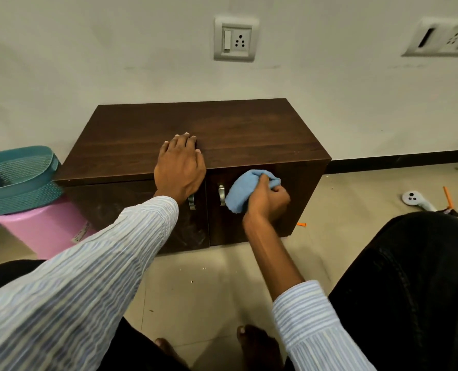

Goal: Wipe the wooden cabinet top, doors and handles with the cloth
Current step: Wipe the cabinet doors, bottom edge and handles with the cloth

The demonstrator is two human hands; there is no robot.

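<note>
A low dark wooden cabinet (235, 129) stands against the wall, with two doors and two metal handles. My left hand (179, 167) rests flat on the front edge of its top, above the left door's handle (191, 202). My right hand (268, 202) grips a bunched light blue cloth (242, 188) and presses it on the right door (297, 188), just right of that door's handle (221, 195). The left door (115, 204) shows pale smears and is partly hidden by my left sleeve.
A teal basket (21, 180) sits on a pink tub (46, 231) left of the cabinet. On the floor to the right lie a white controller (415, 199) and orange bits (301, 224). My dark-clad knee (409, 290) fills the lower right. My bare feet (254, 344) are below.
</note>
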